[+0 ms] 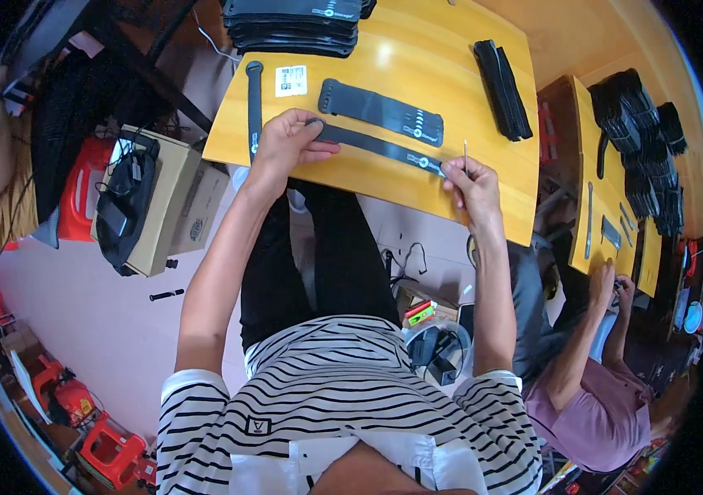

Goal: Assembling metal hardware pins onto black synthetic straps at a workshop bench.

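Observation:
A long black strap [376,147] with white print near one end is stretched between my hands over the front of the yellow table [417,191]. My left hand [289,144] pinches its left end between thumb and fingers. My right hand [473,188] grips the printed right end, and a thin metal pin-like tool [465,155] sticks up from its fingers. Just beyond lies a wider flat set of black straps [372,107] with white marks at its right end. Left of my left hand, a single black strap [254,99] lies lengthwise.
Stacked black straps [289,31] stand at the far left; another bundle [502,91] lies at the right. A white label [291,81] is on the table. Below are a bin [442,351] and a carton [171,206]. A co-worker [594,396] handles something small at the right-hand table.

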A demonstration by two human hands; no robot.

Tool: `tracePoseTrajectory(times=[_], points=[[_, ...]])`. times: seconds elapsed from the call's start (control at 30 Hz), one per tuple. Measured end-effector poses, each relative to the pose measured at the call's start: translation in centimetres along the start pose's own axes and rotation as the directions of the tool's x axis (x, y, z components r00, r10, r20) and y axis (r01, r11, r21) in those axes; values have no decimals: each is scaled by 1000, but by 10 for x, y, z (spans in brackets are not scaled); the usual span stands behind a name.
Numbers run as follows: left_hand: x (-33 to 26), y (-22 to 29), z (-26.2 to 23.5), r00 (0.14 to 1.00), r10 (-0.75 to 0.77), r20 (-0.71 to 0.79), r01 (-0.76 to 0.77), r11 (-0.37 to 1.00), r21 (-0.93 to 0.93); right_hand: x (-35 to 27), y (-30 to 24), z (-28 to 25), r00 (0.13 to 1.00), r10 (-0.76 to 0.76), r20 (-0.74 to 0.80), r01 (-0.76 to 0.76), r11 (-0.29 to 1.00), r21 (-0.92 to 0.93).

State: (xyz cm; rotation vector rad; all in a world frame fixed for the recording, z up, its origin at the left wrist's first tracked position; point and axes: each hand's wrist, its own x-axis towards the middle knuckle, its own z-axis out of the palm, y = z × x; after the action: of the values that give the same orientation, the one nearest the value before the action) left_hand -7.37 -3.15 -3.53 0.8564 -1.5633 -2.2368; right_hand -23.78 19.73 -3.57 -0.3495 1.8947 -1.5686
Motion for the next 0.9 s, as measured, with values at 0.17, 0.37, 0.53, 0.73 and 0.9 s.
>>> tracePoseTrajectory(times=[0.17,0.37,0.53,0.73,0.9], points=[[34,-16,-9,994,75,-81,-60,984,169,29,14,6,997,-26,-78,24,999,-26],[61,-20,-16,957,226,-181,-141,909,393,43,12,11,990,-50,-131,31,989,-145],[66,-19,-10,947,261,-186,-186,920,344,43,10,12,986,-16,-167,1,996,-87],[68,-19,-6,951,247,-184,-155,901,406,44,13,10,985,8,-175,-19,998,-62],[69,-20,-8,953,233,-194,-145,913,382,47,16,13,980,-16,-199,-3,995,-95]])
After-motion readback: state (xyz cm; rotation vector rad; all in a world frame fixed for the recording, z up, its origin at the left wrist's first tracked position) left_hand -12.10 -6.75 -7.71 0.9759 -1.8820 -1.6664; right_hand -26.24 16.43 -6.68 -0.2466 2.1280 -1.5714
